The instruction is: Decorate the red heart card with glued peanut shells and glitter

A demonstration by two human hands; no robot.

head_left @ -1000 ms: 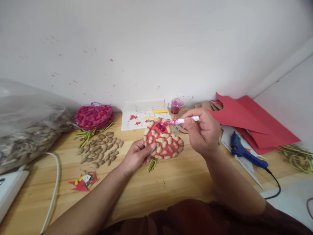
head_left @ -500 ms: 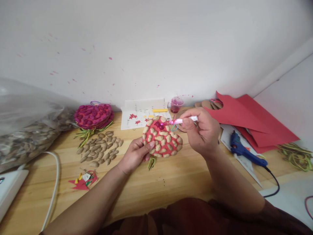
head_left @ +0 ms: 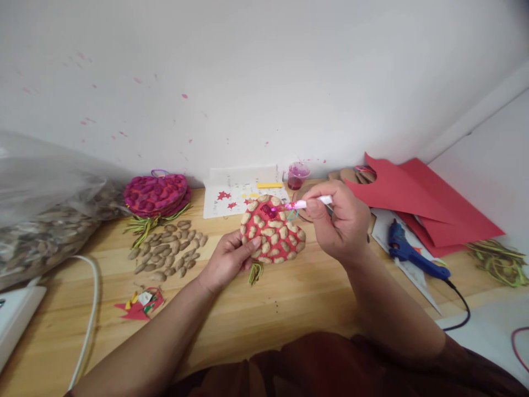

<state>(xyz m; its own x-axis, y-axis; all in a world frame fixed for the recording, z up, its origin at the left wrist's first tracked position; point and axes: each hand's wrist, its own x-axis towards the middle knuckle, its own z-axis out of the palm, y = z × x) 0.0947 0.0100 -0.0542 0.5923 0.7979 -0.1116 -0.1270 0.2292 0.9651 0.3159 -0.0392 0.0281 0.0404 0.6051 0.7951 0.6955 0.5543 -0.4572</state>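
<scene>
- Left hand point(head_left: 226, 259) pinches the lower left edge of the red heart point(head_left: 273, 230), held tilted just above the tabletop point(head_left: 289, 309).
- Right hand point(head_left: 341, 220) has a closed grip on the brush point(head_left: 308, 204), tip touching a shell up top.
- Heart looks light and stiffish, but I'd guess the shells pop off easily, so hold the bare rim.

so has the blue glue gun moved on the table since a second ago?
No. The blue glue gun lies in the same spot beside the red paper sheets; its small image shift matches the whole scene's.
</scene>
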